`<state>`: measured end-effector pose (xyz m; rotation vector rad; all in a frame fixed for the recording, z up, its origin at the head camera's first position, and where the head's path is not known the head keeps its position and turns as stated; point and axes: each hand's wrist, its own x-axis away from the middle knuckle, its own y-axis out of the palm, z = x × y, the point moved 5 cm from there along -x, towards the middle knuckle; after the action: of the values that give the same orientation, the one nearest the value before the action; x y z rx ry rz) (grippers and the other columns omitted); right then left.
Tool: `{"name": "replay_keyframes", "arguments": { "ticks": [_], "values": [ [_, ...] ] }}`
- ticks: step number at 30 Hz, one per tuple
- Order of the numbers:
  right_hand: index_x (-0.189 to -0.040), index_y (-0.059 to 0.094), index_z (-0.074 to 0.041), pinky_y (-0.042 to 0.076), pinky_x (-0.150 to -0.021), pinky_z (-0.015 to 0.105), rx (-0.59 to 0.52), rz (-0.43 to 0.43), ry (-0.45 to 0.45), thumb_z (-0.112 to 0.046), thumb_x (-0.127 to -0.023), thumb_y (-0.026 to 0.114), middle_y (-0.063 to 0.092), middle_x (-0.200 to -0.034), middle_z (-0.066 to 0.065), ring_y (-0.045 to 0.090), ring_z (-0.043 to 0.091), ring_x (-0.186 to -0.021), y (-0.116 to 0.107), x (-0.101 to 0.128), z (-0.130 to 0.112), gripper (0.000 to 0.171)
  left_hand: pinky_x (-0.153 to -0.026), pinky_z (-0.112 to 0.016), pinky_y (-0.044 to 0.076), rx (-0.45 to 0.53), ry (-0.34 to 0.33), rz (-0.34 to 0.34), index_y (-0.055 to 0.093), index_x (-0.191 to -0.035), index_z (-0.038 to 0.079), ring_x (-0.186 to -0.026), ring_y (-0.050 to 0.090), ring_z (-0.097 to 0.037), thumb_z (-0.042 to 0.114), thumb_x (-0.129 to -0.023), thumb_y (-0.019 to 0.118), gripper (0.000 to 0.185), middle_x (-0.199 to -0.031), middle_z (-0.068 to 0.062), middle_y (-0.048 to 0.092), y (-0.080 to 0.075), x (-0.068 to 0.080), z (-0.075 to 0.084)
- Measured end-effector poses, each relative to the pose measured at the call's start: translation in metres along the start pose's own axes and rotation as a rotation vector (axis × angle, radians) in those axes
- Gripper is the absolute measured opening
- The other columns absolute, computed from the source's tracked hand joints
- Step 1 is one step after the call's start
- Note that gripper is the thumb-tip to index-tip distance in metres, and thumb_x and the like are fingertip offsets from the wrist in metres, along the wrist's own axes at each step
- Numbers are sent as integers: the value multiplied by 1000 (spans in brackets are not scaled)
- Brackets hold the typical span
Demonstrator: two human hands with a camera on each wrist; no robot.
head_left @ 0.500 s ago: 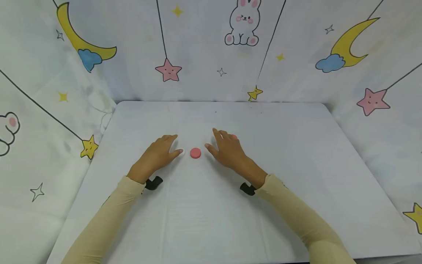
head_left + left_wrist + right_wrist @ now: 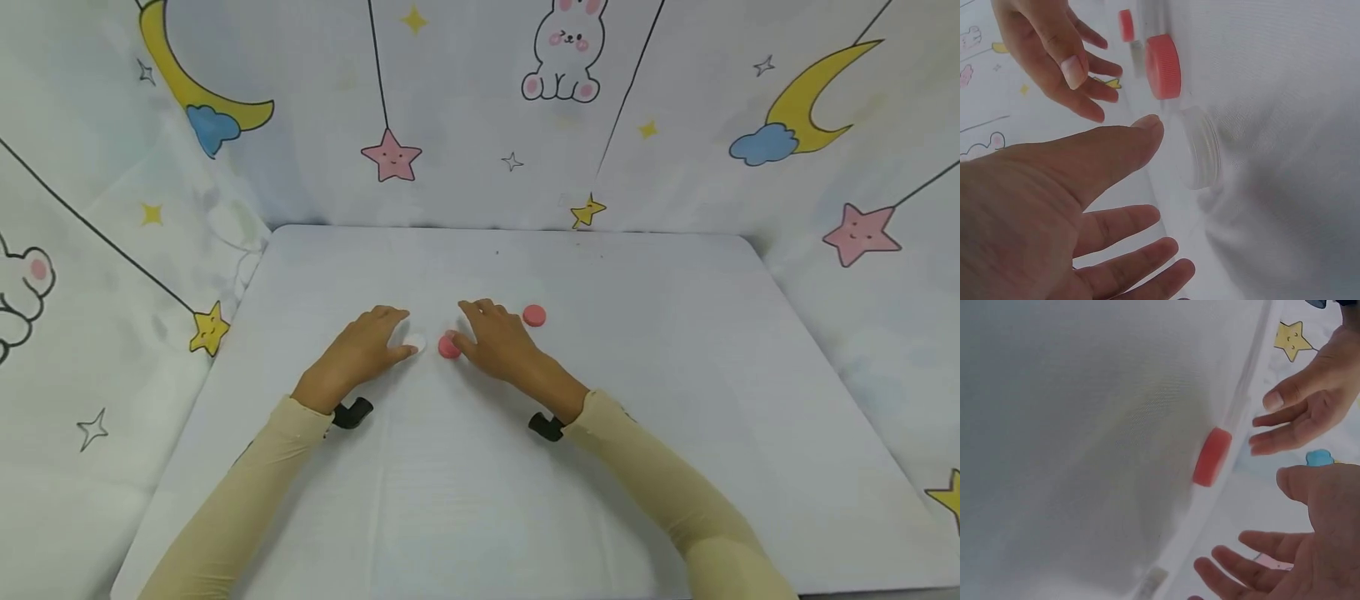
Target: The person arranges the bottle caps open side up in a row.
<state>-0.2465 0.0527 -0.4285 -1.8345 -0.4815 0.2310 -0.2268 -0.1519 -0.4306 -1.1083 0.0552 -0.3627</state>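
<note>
Three small round caps lie on the white table (image 2: 675,375). A white cap (image 2: 415,342) sits just off the thumb of my left hand (image 2: 375,337), whose fingers are spread and relaxed above it. In the left wrist view the white cap (image 2: 1200,147) lies below the thumb tip, not gripped. A pink cap (image 2: 448,348) lies next to it, at the thumb of my right hand (image 2: 483,333). In the right wrist view the pink cap (image 2: 1212,456) is still apart from the spread fingers (image 2: 1235,565). A second pink cap (image 2: 534,315) lies free behind the right hand.
Cloth walls printed with stars, moons and a rabbit (image 2: 562,58) enclose the table at the back and on both sides. A black wrist mount (image 2: 351,412) shows under each sleeve. Bare tabletop spreads to the right and toward me.
My right hand has moved left to the middle pink cap, uncovering the second pink cap behind it. The left hand has hardly moved.
</note>
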Motion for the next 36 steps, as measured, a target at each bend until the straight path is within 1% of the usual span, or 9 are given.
{"name": "replay_keyframes", "arguments": {
  "ticks": [4, 8, 13, 16, 21, 30, 36],
  "values": [
    [-158, 47, -12, 46, -112, 58, -11, -2, -41, -44, -109, 57, 52, -155, 14, 52, 34, -141, 3, -4, -8, 60, -120, -62, 35, -11, 3, 5, 50, -153, 0, -144, 46, -44, 31, -101, 74, 65, -156, -23, 48, 1, -1, -1],
    [-155, 52, -11, 49, -108, 57, -5, 3, -83, -43, -107, 61, 56, -151, 14, 55, 35, -137, 5, -9, -18, 58, -118, -61, 37, -27, 12, 5, 54, -150, 0, -143, 48, -43, 30, -100, 75, 62, -153, -23, 51, 3, -2, -2],
    [-152, 56, -12, 53, -104, 54, 35, -12, -123, -45, -105, 65, 60, -147, 13, 60, 33, -131, 11, -14, -28, 58, -117, -61, 38, -35, 13, 1, 56, -148, -1, -142, 48, -43, 28, -99, 77, 61, -153, -22, 51, 5, -3, -2],
    [-149, 58, -13, 54, -102, 52, 44, -27, -129, -45, -103, 68, 61, -145, 12, 61, 32, -129, 15, -17, -32, 57, -117, -61, 39, -38, 12, -5, 57, -146, -2, -142, 49, -43, 27, -98, 77, 59, -152, -22, 52, 5, -3, -3],
    [-146, 61, -13, 53, -103, 51, 40, -42, -130, -40, -102, 72, 60, -144, 11, 60, 31, -130, 18, -20, -36, 53, -116, -60, 40, -30, 21, -9, 59, -143, -1, -141, 50, -42, 26, -99, 77, 55, -152, -22, 52, 6, -3, -4],
    [-146, 63, -15, 52, -102, 51, 43, -58, -148, -39, -100, 74, 60, -144, 11, 60, 31, -129, 22, -24, -41, 53, -116, -60, 41, -37, 17, 5, 61, -141, 0, -140, 51, -42, 26, -98, 78, 53, -151, -21, 53, 8, -4, -5],
    [-144, 65, -16, 53, -102, 50, 72, -55, -158, -39, -99, 75, 61, -143, 10, 61, 30, -129, 25, -26, -45, 51, -116, -60, 41, -33, 15, 7, 63, -138, 0, -140, 52, -41, 24, -98, 78, 50, -150, -21, 54, 7, -5, -4]
  ]
}}
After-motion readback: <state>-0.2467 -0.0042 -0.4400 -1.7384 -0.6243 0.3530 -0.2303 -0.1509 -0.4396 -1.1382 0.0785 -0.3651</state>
